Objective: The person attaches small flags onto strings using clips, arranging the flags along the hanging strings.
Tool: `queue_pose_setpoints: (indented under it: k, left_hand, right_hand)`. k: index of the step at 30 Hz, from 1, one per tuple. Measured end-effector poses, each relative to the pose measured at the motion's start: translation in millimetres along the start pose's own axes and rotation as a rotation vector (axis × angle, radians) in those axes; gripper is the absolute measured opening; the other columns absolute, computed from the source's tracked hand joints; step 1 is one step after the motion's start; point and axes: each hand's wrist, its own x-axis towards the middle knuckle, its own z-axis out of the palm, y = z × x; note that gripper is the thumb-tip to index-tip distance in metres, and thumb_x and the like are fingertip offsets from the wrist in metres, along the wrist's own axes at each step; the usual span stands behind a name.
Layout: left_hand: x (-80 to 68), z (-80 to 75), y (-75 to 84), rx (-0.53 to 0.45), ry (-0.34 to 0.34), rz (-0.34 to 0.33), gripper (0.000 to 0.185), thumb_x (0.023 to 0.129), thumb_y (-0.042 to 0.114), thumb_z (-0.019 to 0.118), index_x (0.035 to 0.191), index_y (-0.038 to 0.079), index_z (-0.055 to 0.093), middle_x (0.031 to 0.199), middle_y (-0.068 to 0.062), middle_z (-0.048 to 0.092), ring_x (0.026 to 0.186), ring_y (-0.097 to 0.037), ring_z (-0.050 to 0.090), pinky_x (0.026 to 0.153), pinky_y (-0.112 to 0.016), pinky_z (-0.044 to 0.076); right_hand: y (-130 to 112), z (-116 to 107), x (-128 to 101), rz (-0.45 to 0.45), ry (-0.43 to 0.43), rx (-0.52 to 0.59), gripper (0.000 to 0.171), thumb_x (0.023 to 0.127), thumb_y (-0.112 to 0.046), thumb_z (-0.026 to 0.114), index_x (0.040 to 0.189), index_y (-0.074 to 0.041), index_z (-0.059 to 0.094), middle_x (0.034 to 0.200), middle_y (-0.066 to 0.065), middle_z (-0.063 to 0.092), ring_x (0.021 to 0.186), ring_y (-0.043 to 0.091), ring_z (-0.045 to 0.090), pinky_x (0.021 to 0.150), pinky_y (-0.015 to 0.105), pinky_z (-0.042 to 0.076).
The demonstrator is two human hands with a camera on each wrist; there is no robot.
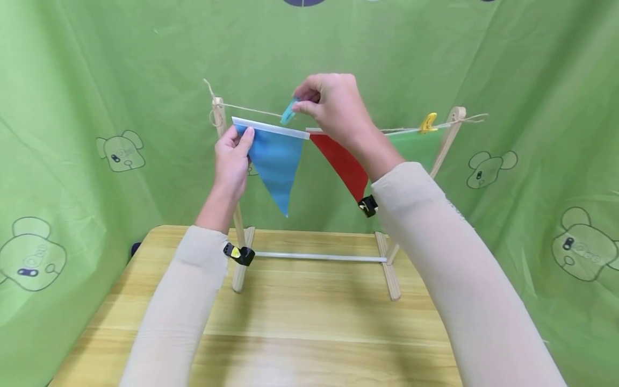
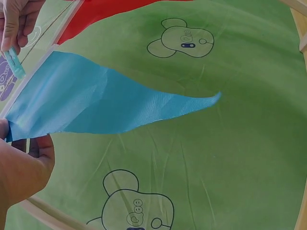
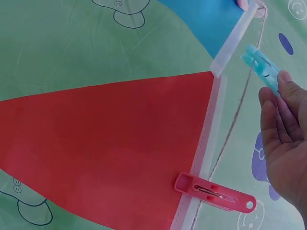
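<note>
My left hand (image 1: 231, 161) pinches the upper left corner of a blue triangular pennant (image 1: 278, 161), thumb in front of its white top band. The pennant hangs point down just below the twine (image 1: 249, 109). Above its band, my right hand (image 1: 333, 102) holds a light blue clothespin (image 1: 288, 112) between thumb and fingers; in the right wrist view this clothespin (image 3: 263, 68) overlaps the twine. Right of the blue pennant hangs a red pennant (image 1: 340, 164), partly behind my right forearm. A red clothespin (image 3: 216, 192) grips its band, visible in the right wrist view.
A wooden stand with a left post (image 1: 220, 115) and a right post (image 1: 447, 142) carries the twine. A yellow clothespin (image 1: 428, 123) fastens a green pennant (image 1: 418, 146) near the right post. A white rod (image 1: 319, 257) joins the feet on the wooden table (image 1: 309, 317).
</note>
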Motion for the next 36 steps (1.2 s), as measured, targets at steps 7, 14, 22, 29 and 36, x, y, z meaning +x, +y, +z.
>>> queue_pose_setpoints:
  k: [7,14,22,29,36]
  left_hand:
    - [1.0,1.7,3.3,-0.019,-0.008,0.004,0.015,0.104,0.01,0.059,0.113,0.003,0.069,0.101,-0.004,0.067,0.092,-0.014,0.063,0.084,-0.025,0.056]
    - [2.5,6.0,4.0,-0.018,0.005,0.025,0.016,0.104,0.009,0.06,0.114,0.003,0.07,0.101,-0.003,0.068,0.092,-0.013,0.064,0.085,-0.023,0.056]
    - [2.5,8.4,1.6,-0.004,0.005,0.055,0.011,0.105,0.01,0.058,0.109,0.009,0.069,0.101,0.0,0.068,0.094,-0.011,0.064,0.088,-0.024,0.056]
    - [4.3,7.4,0.6,-0.01,0.027,0.062,0.012,0.105,0.008,0.058,0.109,0.008,0.069,0.105,-0.001,0.069,0.102,-0.012,0.065,0.102,-0.03,0.054]
    - [4.0,5.4,-2.4,0.003,0.035,0.024,0.015,0.105,0.009,0.058,0.113,0.004,0.07,0.103,-0.002,0.069,0.1,-0.014,0.065,0.102,-0.033,0.054]
  right_hand:
    - [-1.7,5.3,0.7,-0.016,-0.024,-0.009,0.027,0.092,-0.023,0.077,0.111,-0.004,0.077,0.105,0.007,0.078,0.09,0.012,0.071,0.087,0.022,0.058]
    - [-2.5,7.4,1.5,-0.028,-0.035,-0.022,0.024,0.093,-0.022,0.077,0.109,-0.005,0.078,0.104,0.007,0.078,0.09,0.013,0.07,0.086,0.024,0.059]
    - [-0.9,11.1,0.8,-0.016,-0.058,-0.042,0.025,0.094,-0.025,0.076,0.111,-0.007,0.077,0.106,0.007,0.077,0.09,0.012,0.069,0.085,0.024,0.059]
    - [0.7,14.7,1.2,-0.036,-0.089,-0.026,0.03,0.093,-0.023,0.077,0.116,-0.004,0.075,0.108,0.008,0.076,0.093,0.016,0.07,0.088,0.027,0.059]
    - [2.1,16.7,1.7,-0.03,-0.166,-0.058,0.036,0.095,-0.028,0.075,0.123,-0.004,0.071,0.113,0.008,0.073,0.1,0.018,0.067,0.094,0.03,0.058]
